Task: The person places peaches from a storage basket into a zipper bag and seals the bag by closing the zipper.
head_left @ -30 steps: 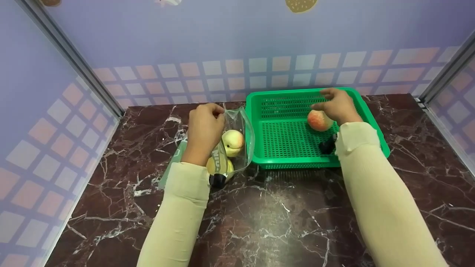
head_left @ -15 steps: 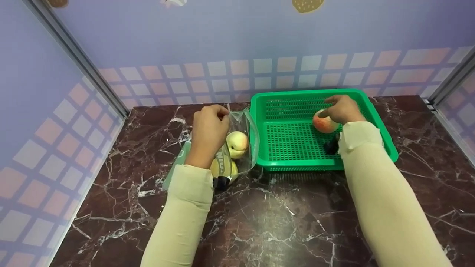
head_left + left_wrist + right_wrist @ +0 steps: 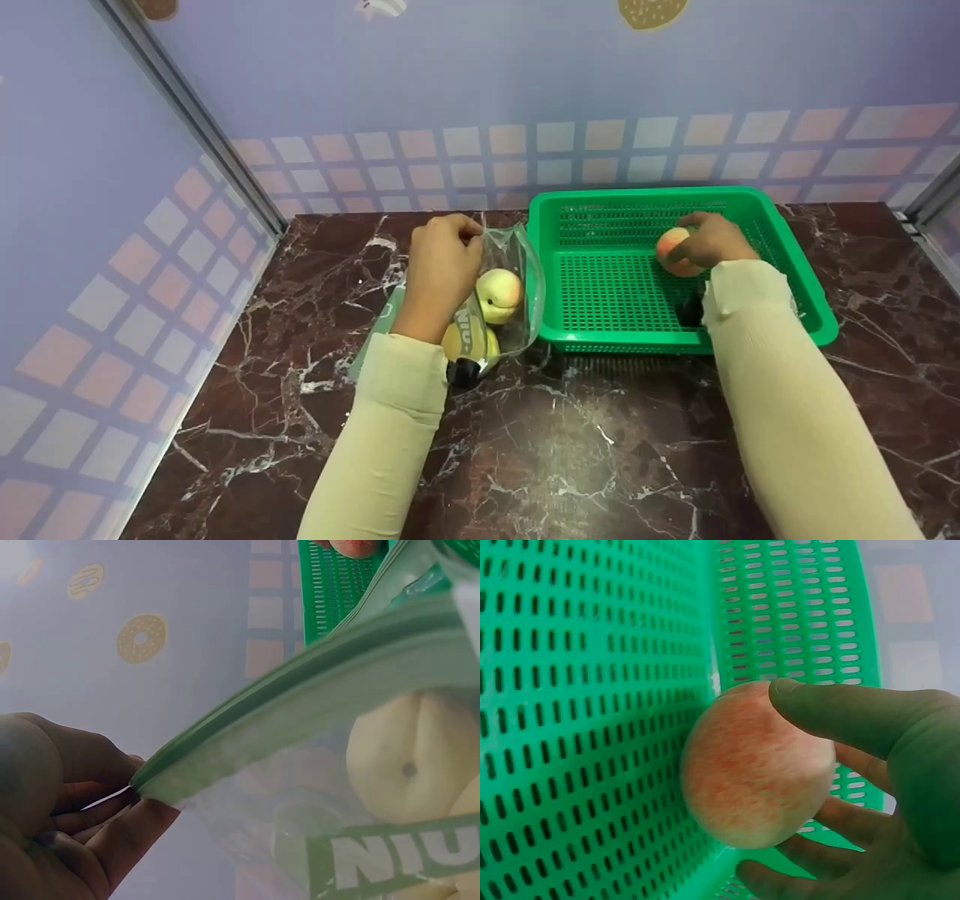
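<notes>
My left hand pinches the top edge of a clear zip bag between thumb and fingers. The bag has a green seal strip and a green printed band, and its mouth gapes toward the right. Inside lie pale yellow peaches, one above another, partly covered by the print. My right hand reaches into the green basket and grips a red-blushed peach. In the right wrist view the thumb lies on top of this peach and the fingers curl behind and under it.
A dark red marbled tabletop lies under everything. The back wall rises just behind the basket, and a side wall stands at the left. The basket's left rim is close against the bag's mouth.
My right hand has come down onto the peach in the basket and taken hold of it. The left hand keeps its pinch on the bag. The head view has shifted slightly left.
</notes>
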Available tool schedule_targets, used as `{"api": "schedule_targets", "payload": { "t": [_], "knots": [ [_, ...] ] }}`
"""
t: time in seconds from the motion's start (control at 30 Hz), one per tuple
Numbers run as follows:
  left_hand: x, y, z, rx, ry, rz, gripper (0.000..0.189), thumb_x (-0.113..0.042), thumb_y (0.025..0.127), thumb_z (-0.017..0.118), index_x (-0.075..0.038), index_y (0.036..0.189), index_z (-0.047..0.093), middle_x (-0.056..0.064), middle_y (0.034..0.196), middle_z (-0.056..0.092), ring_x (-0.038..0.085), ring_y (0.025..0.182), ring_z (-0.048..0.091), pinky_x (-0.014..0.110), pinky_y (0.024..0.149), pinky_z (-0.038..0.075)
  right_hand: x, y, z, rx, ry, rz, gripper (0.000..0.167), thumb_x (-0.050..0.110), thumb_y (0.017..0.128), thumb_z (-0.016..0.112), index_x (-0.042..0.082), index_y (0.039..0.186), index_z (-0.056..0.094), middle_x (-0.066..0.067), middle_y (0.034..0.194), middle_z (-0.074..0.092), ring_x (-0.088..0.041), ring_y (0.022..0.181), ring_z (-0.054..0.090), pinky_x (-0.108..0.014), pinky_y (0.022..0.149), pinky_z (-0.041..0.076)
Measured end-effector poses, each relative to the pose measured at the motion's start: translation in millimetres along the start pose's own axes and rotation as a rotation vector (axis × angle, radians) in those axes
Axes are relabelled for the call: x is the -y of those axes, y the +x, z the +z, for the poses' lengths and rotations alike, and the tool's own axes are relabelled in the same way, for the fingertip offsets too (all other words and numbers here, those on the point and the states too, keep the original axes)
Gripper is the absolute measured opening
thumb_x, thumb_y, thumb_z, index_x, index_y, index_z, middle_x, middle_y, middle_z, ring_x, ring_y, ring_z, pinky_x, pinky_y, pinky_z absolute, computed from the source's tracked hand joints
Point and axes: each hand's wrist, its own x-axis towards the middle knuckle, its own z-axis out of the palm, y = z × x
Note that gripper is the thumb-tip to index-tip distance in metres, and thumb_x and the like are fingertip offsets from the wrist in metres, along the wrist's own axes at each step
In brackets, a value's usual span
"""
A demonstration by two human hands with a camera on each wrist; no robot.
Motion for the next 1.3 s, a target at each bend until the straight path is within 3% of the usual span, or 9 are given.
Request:
{"api": "schedule_targets", "payload": {
  "t": [0.2, 0.4, 0.87, 1.3],
  "knots": [
    [-3.5, 1.9, 3.5, -0.003, 0.007, 0.015, 0.022, -0.011, 0.094, 0.055, -0.01, 0.104, 0.074, 0.005, 0.095, 0.073, 0.015, 0.069, 0.063, 0.03, 0.063, 0.05, -12, -0.9, -1, -0.027, -0.009, 0.0, 0.077, 0.022, 0.088, 0.068, 0.004, 0.151, 0.028, -0.036, 0.145, 0.032, -0.052, 0.128, 0.035, -0.063, 0.099, 0.039],
    [-3.4, 3.9, 6.3, -0.01, 0.011, 0.027, 0.021, -0.01, 0.093, 0.055, -0.009, 0.102, 0.075, 0.005, 0.094, 0.074, 0.017, 0.072, 0.064, 0.031, 0.066, 0.052, -9, -2.4, -5, -0.024, -0.021, -0.024, 0.079, 0.026, 0.087, 0.069, 0.004, 0.151, 0.028, -0.035, 0.144, 0.033, -0.05, 0.125, 0.038, -0.062, 0.097, 0.04],
    [-6.7, 14.9, 9.6, 0.013, 0.019, 0.038, 0.022, -0.01, 0.093, 0.055, -0.008, 0.103, 0.074, 0.007, 0.098, 0.074, 0.017, 0.077, 0.066, 0.032, 0.072, 0.054, 29, -25.5, -16, -0.091, -0.035, -0.156, 0.074, 0.023, 0.087, 0.071, 0.01, 0.149, 0.034, -0.03, 0.142, 0.041, -0.045, 0.122, 0.044, -0.061, 0.095, 0.041],
    [-8.7, 25.7, 15.2, 0.04, 0.061, 0.068, 0.024, -0.011, 0.095, 0.052, -0.008, 0.104, 0.074, 0.008, 0.099, 0.073, 0.019, 0.076, 0.067, 0.035, 0.07, 0.054, 55, -57.5, 5, -0.186, -0.042, -0.337, 0.066, 0.026, 0.083, 0.076, 0.017, 0.142, 0.047, -0.017, 0.143, 0.047, -0.036, 0.118, 0.049, -0.06, 0.093, 0.042]
  ]
}}
